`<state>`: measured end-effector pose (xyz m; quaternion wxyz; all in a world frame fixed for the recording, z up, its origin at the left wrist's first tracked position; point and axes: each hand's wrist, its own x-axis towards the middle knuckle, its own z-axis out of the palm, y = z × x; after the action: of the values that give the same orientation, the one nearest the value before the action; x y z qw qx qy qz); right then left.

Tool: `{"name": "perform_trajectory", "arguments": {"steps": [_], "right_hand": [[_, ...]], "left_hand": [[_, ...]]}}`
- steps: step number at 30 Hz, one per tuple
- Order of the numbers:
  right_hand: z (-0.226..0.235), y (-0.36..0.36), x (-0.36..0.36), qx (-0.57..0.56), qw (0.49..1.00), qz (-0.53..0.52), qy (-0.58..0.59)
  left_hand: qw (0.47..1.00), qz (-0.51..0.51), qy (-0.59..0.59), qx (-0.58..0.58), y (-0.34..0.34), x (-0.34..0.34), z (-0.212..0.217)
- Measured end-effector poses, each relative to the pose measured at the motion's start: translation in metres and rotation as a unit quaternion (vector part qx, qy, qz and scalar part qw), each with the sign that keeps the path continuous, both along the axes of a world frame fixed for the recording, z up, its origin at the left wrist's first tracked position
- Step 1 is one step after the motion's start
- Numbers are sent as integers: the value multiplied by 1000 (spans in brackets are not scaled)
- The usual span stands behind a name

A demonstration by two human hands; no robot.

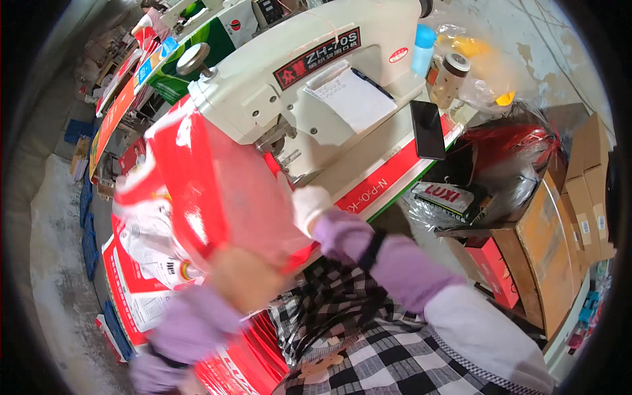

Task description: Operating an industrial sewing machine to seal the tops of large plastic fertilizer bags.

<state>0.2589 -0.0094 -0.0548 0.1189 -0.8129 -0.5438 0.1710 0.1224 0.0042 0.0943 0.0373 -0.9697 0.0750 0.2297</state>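
Observation:
A large cream sewing machine (368, 62) stands in front of me. A glossy red and white woven sack (217, 178) lies across its left end, with the upper edge next to the needle area (280, 135). My right hand (309, 207), in a white glove, is closed at the sack's right edge, just below the needle area. My left hand (247, 280) is over the sack's lower part, smeared by motion, so its fingers cannot be made out. Purple sleeves cover both forearms.
A notepad (352, 95) with a black pen (374, 84) lies on the machine bed, near a black phone (428, 130), a blue bottle (422, 51) and a tumbler (449, 80). Cardboard boxes (543, 243) stand at right. More red sacks (243, 359) lie below. Another person (150, 23) is far left.

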Motion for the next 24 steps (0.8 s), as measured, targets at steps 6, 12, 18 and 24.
{"name": "perform_trajectory", "arguments": {"steps": [6, 12, 18, 24], "right_hand": [[-37, 39, 12, 14, 994, -106, -6], [-81, -28, 10, 205, 977, -51, 31], [52, -47, -14, 397, 884, 74, 235], [66, -36, -17, 460, 813, 79, 348]], "left_hand": [[977, 38, -153, -142, -51, 4, 17], [876, 293, -272, 270, 225, -126, 42], [736, 333, -497, 316, 337, -184, 76], [376, 260, -822, -339, 343, -374, 179]]}}
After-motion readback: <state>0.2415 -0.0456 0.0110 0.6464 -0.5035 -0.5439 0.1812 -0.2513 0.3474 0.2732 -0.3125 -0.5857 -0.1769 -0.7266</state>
